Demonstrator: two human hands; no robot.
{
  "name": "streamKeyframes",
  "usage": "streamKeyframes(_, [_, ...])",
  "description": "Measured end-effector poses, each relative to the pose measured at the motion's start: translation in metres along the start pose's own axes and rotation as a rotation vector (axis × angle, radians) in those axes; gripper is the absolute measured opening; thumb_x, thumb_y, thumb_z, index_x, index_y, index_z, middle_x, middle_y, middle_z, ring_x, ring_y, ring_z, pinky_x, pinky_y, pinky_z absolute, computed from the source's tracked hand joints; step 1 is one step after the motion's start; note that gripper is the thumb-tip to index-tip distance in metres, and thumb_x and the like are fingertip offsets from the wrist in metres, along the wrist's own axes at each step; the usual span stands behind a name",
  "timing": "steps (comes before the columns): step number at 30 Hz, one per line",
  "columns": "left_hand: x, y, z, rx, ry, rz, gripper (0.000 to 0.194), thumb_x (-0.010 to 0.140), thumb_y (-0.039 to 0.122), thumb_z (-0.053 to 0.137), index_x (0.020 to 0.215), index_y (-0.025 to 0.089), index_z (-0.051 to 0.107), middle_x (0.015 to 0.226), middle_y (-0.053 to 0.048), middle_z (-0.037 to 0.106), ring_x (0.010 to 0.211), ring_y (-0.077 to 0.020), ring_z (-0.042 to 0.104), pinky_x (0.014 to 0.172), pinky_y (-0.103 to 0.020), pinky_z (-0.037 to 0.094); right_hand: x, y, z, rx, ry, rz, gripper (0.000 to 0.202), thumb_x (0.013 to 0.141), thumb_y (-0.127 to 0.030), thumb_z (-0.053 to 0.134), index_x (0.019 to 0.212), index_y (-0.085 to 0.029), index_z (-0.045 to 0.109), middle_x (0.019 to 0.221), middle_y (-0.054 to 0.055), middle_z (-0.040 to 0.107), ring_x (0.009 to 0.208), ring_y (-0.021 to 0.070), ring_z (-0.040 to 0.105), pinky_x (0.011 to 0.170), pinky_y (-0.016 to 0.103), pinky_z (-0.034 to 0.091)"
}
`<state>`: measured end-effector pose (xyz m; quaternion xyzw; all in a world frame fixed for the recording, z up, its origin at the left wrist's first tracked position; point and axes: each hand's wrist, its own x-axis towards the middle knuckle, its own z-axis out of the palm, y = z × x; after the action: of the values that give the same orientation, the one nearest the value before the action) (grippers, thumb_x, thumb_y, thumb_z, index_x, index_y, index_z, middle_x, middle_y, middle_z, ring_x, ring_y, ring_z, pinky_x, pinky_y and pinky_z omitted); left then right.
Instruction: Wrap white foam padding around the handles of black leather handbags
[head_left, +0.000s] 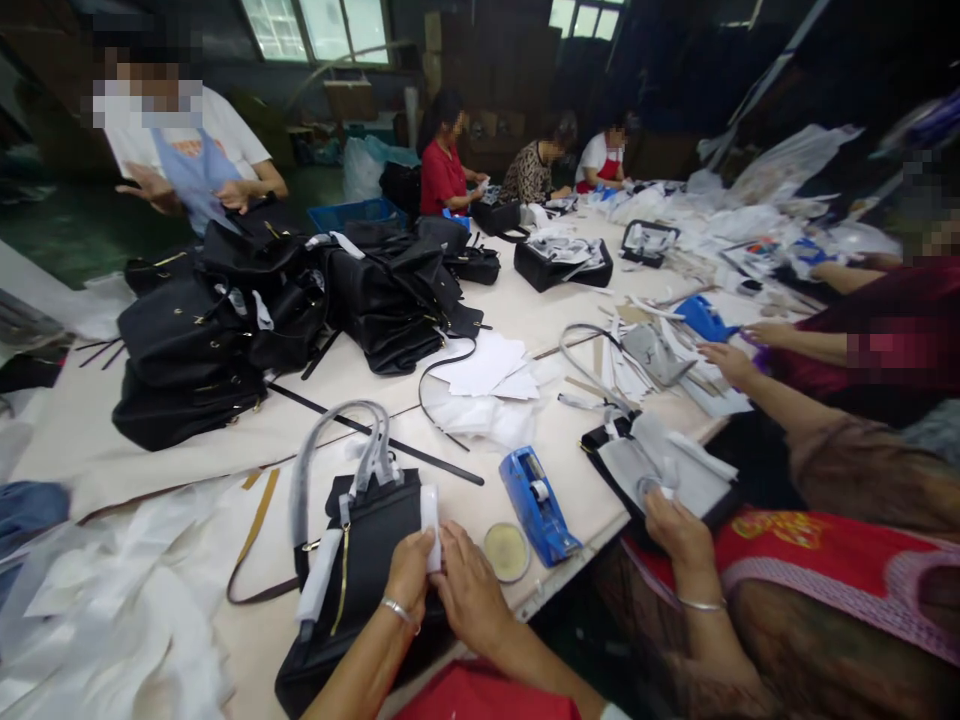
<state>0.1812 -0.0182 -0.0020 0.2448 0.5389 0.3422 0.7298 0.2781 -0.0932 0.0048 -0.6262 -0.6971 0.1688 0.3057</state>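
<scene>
A black handbag (382, 530) lies on the table in front of me, with a gold zipper and handles (300, 480) wrapped in clear film. My left hand (411, 575), a silver bangle at its wrist, pinches a white paper strip (430, 515) along the bag's right edge. On the strip's other side, the fingers of my right hand (469, 585) press against its lower end. A second white wrap (321, 575) covers a part on the bag's left side. To the right of my hands are a round dish with a yellowish inside (506, 552) and a blue tape dispenser (538, 505).
Black bags (217, 330) are heaped across the table. White sheets (487, 365) lie beyond the dispenser, and loose white wrapping (127, 610) spreads at the left. At my right, a co-worker's hand (679, 530) handles another bag (615, 450). Other people work around the table.
</scene>
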Motion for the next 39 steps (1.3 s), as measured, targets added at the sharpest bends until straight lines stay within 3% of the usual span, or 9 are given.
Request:
streamKeyframes(3, [-0.002,-0.003,-0.003,0.044,-0.017,0.017,0.035,0.064,0.041,0.071,0.075,0.009,0.062,0.053,-0.001,0.059,0.043,-0.0090,0.048,0.044,-0.022,0.039,-0.016,0.026,-0.049,-0.081,-0.038,0.019,0.048,0.086,-0.017,0.044,0.134,-0.022,0.038,0.130,0.009,0.049,0.119,0.0233,0.045,0.097,0.041,0.041])
streamKeyframes(7, [-0.001,-0.003,-0.005,0.092,-0.100,0.038,0.035,0.066,0.044,0.068,0.066,0.011,0.058,0.055,-0.001,0.057,0.044,-0.0079,0.047,0.043,-0.022,0.039,-0.042,0.094,-0.104,-0.266,0.253,0.478,0.027,0.088,-0.029,0.042,0.107,-0.018,0.057,0.105,0.011,0.061,0.102,0.0247,0.054,0.090,0.041,0.043])
streamKeyframes(10, [0.001,-0.004,-0.007,0.158,-0.141,0.030,0.037,0.068,0.047,0.065,0.062,0.012,0.056,0.053,0.000,0.055,0.043,-0.0080,0.046,0.043,-0.022,0.038,-0.058,0.136,-0.113,-0.184,0.115,0.660,0.028,0.085,-0.038,0.043,0.091,-0.018,0.061,0.094,0.009,0.063,0.092,0.0229,0.058,0.083,0.035,0.043])
streamKeyframes(12, [0.002,-0.005,-0.007,0.196,-0.169,0.034,0.038,0.070,0.048,0.063,0.062,0.012,0.056,0.053,0.000,0.054,0.043,-0.0080,0.045,0.043,-0.021,0.038,-0.063,0.149,-0.108,-0.050,-0.011,0.708,0.031,0.084,-0.043,0.043,0.086,-0.019,0.063,0.089,0.006,0.065,0.087,0.0210,0.059,0.079,0.031,0.044])
streamKeyframes(18, [0.001,-0.005,-0.008,0.246,-0.237,0.071,0.034,0.072,0.045,0.063,0.066,0.013,0.055,0.057,0.000,0.055,0.045,-0.0081,0.046,0.044,-0.021,0.038,-0.062,0.147,-0.097,0.093,0.021,0.798,0.036,0.079,-0.049,0.045,0.074,-0.018,0.064,0.075,0.003,0.067,0.075,0.0200,0.060,0.068,0.027,0.042])
streamKeyframes(26, [0.000,-0.003,-0.009,0.332,-0.283,0.061,0.027,0.072,0.037,0.064,0.068,0.011,0.057,0.057,-0.001,0.056,0.047,-0.0086,0.047,0.046,-0.021,0.037,-0.074,0.128,-0.116,-0.053,0.071,0.765,0.031,0.080,-0.045,0.045,0.071,-0.020,0.061,0.078,0.004,0.066,0.073,0.0179,0.058,0.065,0.025,0.038])
streamKeyframes(31, [-0.004,-0.002,-0.009,0.299,-0.233,0.070,0.026,0.073,0.038,0.062,0.070,0.013,0.055,0.063,-0.002,0.059,0.050,-0.0092,0.050,0.048,-0.022,0.039,-0.091,0.124,-0.112,0.212,0.070,0.941,0.031,0.077,-0.047,0.048,0.063,-0.020,0.056,0.056,0.001,0.058,0.053,0.0140,0.052,0.051,0.022,0.036])
streamKeyframes(35, [-0.006,0.001,-0.007,0.246,-0.241,0.028,0.025,0.071,0.036,0.066,0.072,0.013,0.056,0.068,-0.003,0.061,0.053,-0.0090,0.051,0.050,-0.022,0.040,-0.096,0.129,-0.098,0.533,0.130,1.078,0.029,0.068,-0.047,0.056,0.066,-0.018,0.054,0.056,-0.002,0.055,0.046,0.0099,0.046,0.047,0.021,0.037])
streamKeyframes(39, [-0.008,0.005,-0.004,0.148,-0.221,-0.032,0.022,0.068,0.031,0.068,0.075,0.014,0.056,0.066,0.000,0.057,0.057,-0.0105,0.054,0.049,-0.021,0.042,-0.097,0.134,-0.092,0.595,0.112,1.087,0.030,0.069,-0.048,0.054,0.069,-0.018,0.053,0.059,-0.001,0.055,0.046,0.0099,0.047,0.047,0.023,0.038])
